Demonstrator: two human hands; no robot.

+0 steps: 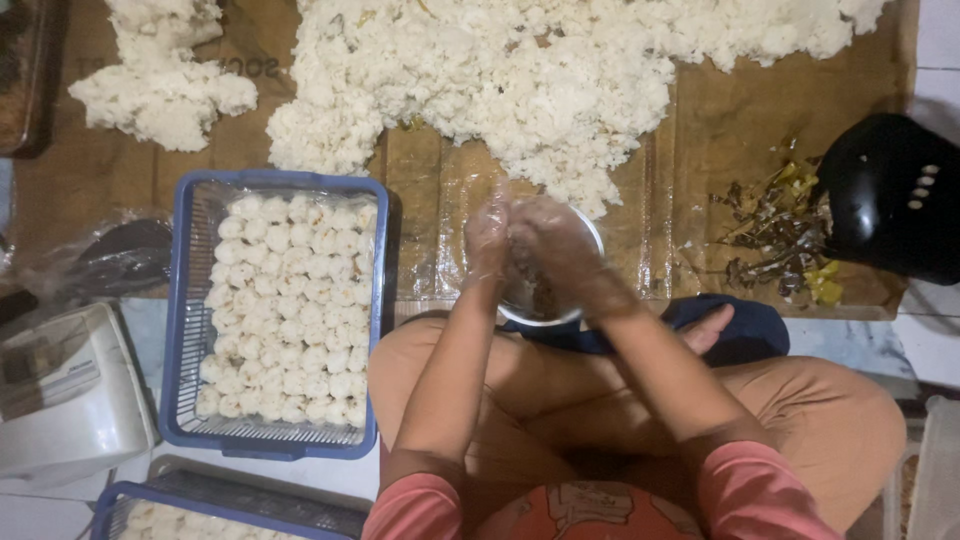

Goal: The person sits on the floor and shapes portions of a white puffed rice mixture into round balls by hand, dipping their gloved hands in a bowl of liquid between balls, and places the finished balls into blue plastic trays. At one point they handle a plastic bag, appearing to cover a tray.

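The left hand and right hand, both in thin clear gloves, are pressed together palm to palm around something hidden between them, directly above a small white bowl that sits just in front of the person's crossed legs. Shaping likely goes best with even, gentle pressure over the bowl, matching the round white balls packed in the blue basket left of the hands. Beyond the hands a heap of white cooked rice covers brown cardboard on the tiled floor, with leaf scraps to the right.
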